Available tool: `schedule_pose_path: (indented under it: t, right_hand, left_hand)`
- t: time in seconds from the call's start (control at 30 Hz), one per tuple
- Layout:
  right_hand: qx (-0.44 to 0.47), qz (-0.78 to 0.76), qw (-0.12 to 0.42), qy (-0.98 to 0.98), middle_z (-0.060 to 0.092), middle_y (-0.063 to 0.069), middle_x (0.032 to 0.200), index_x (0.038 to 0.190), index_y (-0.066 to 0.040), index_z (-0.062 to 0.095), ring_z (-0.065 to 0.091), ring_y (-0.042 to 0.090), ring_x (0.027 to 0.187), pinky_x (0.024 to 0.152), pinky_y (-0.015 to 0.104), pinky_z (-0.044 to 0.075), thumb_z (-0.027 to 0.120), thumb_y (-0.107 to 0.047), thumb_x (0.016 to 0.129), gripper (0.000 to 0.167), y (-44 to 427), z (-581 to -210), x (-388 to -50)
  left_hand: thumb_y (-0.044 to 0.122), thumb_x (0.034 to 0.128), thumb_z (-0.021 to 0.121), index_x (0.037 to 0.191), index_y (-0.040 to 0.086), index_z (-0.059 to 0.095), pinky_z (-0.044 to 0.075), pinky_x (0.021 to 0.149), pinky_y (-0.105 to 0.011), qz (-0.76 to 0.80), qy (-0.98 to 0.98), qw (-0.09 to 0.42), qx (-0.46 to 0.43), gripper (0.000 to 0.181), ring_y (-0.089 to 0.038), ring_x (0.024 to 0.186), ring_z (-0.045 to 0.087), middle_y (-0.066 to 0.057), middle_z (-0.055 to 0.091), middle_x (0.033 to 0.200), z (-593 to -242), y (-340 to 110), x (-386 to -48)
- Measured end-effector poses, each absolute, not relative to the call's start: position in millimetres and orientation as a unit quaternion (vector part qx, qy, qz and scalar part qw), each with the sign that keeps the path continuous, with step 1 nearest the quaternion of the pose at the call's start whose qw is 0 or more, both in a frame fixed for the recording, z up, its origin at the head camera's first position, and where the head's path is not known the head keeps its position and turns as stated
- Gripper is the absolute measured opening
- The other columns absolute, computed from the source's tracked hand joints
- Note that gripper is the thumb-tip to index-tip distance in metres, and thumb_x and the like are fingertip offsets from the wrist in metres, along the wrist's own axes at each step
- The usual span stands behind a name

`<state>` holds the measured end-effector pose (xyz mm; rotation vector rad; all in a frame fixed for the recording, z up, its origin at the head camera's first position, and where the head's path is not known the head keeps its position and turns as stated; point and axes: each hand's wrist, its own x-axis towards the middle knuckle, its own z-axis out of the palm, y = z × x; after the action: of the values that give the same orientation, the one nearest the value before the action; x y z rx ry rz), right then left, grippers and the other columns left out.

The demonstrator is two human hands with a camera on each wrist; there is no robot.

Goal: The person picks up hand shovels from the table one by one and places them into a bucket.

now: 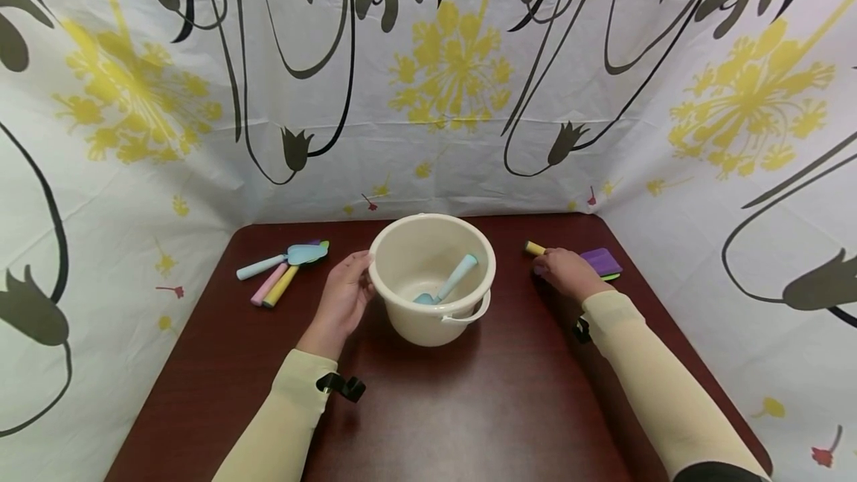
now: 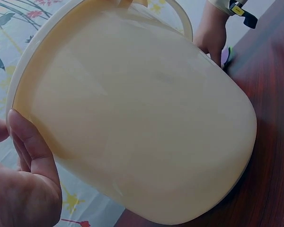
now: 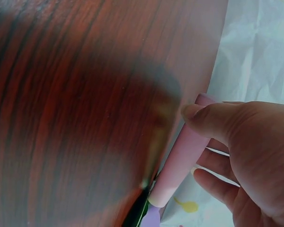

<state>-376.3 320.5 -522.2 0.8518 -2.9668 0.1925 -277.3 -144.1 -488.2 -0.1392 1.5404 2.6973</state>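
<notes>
A cream bucket (image 1: 428, 329) stands at the middle of the table, with a light blue toy shovel (image 1: 458, 278) leaning inside. My left hand (image 1: 344, 292) holds the bucket's rim on its left side; in the left wrist view the fingers (image 2: 35, 142) lie against its outer wall. At the right, my right hand (image 1: 569, 272) pinches the pink handle (image 3: 182, 163) of a toy shovel between thumb and fingers. Its purple blade (image 1: 600, 262) shows past the hand. Beside it are a yellow handle (image 1: 534, 248) and a green edge (image 1: 611, 277), mostly covered by the hand and purple blade.
Several more toy shovels lie in a pile on the left, with a blue one (image 1: 308, 254) on top and pink (image 1: 269, 286) and yellow handles (image 1: 281, 286) below. A patterned white sheet (image 1: 428, 95) surrounds the back and sides of the dark red table (image 1: 428, 407).
</notes>
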Motion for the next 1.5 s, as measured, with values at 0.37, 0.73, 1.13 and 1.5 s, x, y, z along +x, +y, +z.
schedule_pose_path:
  t: [0.37,0.73,1.13,1.5]
  right_hand:
    - [0.283,0.058,0.05,-0.956,0.07,0.01,0.099,0.112,-0.003,0.08,0.07,0.035,0.096,0.087,0.056,0.059,0.076,-0.004,0.104,0.01,322,-521,-375]
    - [0.296,0.056,0.086,-0.95,0.063,0.011,0.092,0.115,-0.001,0.078,0.064,0.037,0.088,0.08,0.055,0.056,0.076,-0.006,0.103,0.013,324,-519,-374]
    - [0.304,0.059,0.108,-0.945,0.06,0.005,0.09,0.113,-0.005,0.074,0.062,0.032,0.087,0.076,0.051,0.055,0.075,-0.002,0.103,0.011,319,-505,-368]
    - [0.328,0.111,0.137,-0.928,0.065,0.007,0.096,0.116,-0.002,0.075,0.067,0.033,0.093,0.082,0.052,0.057,0.08,0.002,0.098,0.019,303,-480,-360]
  left_hand:
    - [0.022,0.1129,0.066,0.128,0.003,0.068,0.049,0.066,-0.022,0.866,0.497,0.019,-0.05,0.025,-0.014,0.079,0.058,-0.009,0.066,0.107,-488,-144,-276]
    - [0.021,0.1133,0.065,0.126,0.003,0.069,0.049,0.066,-0.022,0.867,0.496,0.018,-0.049,0.022,-0.014,0.078,0.057,-0.008,0.066,0.104,-489,-143,-277]
    - [0.021,0.1137,0.064,0.127,0.004,0.069,0.049,0.067,-0.022,0.866,0.498,0.017,-0.052,0.022,-0.013,0.078,0.057,-0.006,0.066,0.103,-488,-142,-276]
    - [0.021,0.1133,0.065,0.125,0.004,0.069,0.048,0.067,-0.023,0.868,0.494,0.018,-0.049,0.022,-0.013,0.077,0.057,-0.006,0.066,0.102,-488,-143,-276]
